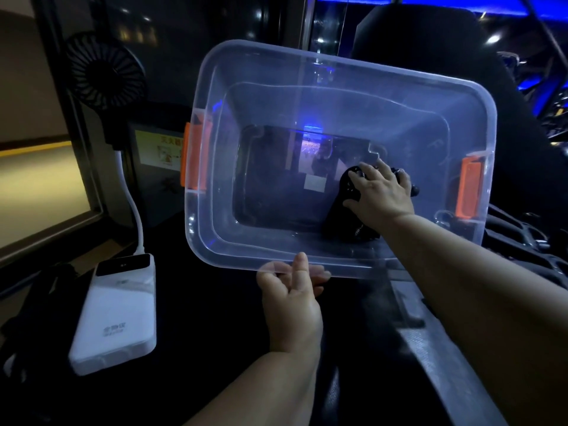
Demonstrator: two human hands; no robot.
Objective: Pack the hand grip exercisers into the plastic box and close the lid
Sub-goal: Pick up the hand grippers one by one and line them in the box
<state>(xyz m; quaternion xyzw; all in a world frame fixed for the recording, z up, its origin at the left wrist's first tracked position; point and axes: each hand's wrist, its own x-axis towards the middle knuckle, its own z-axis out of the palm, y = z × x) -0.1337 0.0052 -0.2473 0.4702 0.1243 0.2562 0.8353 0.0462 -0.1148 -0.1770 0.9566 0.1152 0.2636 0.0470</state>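
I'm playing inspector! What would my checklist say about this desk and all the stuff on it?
Surface: dark tabletop, dimly lit.
Job's things: clear plastic box with orange latches, open; one black hand grip exerciser inside, at its right end; lid not seen.
Clutter: white power bank; black fan.
Hands: left hand holds the box's near rim; right hand is inside the box, gripping the exerciser.
Cables: white cable runs from the power bank up towards the fan.
Surroundings: dark room, blue lights at the top right; dark shapes right of the box, too dim to tell.
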